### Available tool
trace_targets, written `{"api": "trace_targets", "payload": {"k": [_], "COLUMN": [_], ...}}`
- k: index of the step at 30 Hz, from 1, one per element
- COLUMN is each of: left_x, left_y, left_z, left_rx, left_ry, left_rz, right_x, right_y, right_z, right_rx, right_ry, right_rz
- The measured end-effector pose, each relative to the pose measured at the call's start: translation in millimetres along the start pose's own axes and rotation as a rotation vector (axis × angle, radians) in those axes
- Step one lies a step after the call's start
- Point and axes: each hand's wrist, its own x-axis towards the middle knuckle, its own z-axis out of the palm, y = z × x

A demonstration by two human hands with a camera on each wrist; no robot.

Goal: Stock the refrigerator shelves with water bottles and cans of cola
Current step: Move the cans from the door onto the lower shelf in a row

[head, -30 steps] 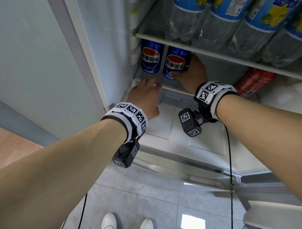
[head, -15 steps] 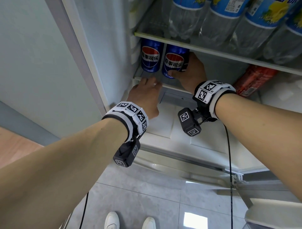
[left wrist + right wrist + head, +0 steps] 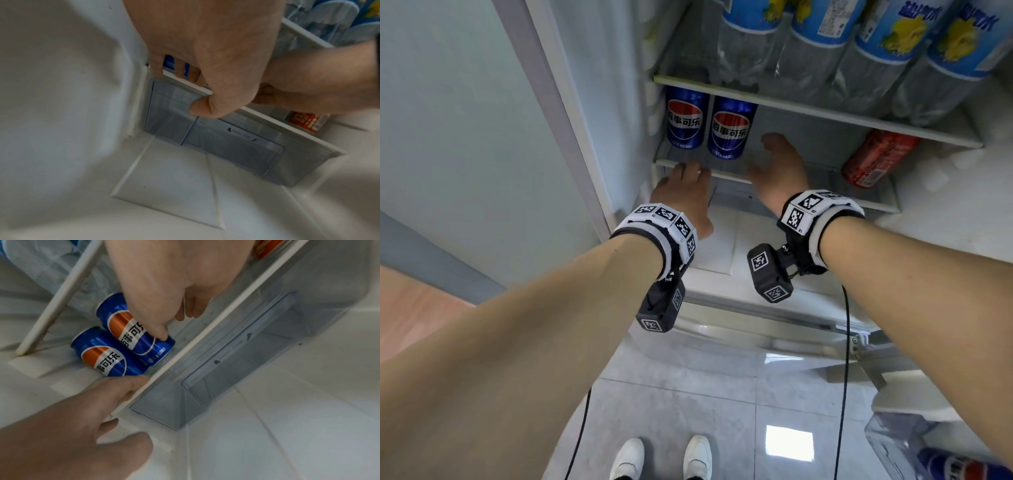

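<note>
Two blue cola cans stand side by side at the left end of the lower fridge shelf (image 3: pixel 825 197): the first can (image 3: pixel 685 118) by the wall, the second can (image 3: pixel 731 132) beside it. My right hand (image 3: pixel 763 154) hovers just right of the second can (image 3: pixel 133 335), with relaxed fingers that hold nothing; its thumb is close to the can's side. My left hand (image 3: pixel 688 171) rests on the shelf's front rim (image 3: pixel 185 353) below the first can (image 3: pixel 102 356). Several water bottles (image 3: pixel 818 44) with blue labels fill the upper shelf.
A red can (image 3: pixel 876 157) lies on its side at the right end of the lower shelf. A clear crisper drawer (image 3: pixel 226 146) sits under that shelf. Bottom right, near the tiled floor, a clear container (image 3: pixel 900 442) holds another blue can (image 3: pixel 955 466).
My right hand has let go of the second can and drawn back to the right. The can stays upright beside the first. My left hand remains on the shelf rim.
</note>
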Motion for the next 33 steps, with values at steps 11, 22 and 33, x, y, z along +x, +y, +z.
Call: {"api": "trace_targets", "payload": {"k": [11, 22, 33], "left_x": [-69.5, -140.8, -207.7], "left_y": [9.5, 70.6, 183.2], "left_z": [-33.9, -25.2, 12.9], "left_rx": [-0.234, -0.259, -0.287], "left_ry": [0.153, -0.093, -0.326], "left_rz": [0.356, 0.653, 0.931], "right_x": [-119.3, -307.7, -446.9], "right_y": [-31.7, -18.0, 51.5], "right_z": [-38.6, -70.8, -150.4], "right_rx": [0.210, 0.191, 0.027], "right_ry": [0.159, 0.143, 0.306], "right_rz": [0.133, 0.345, 0.615]}}
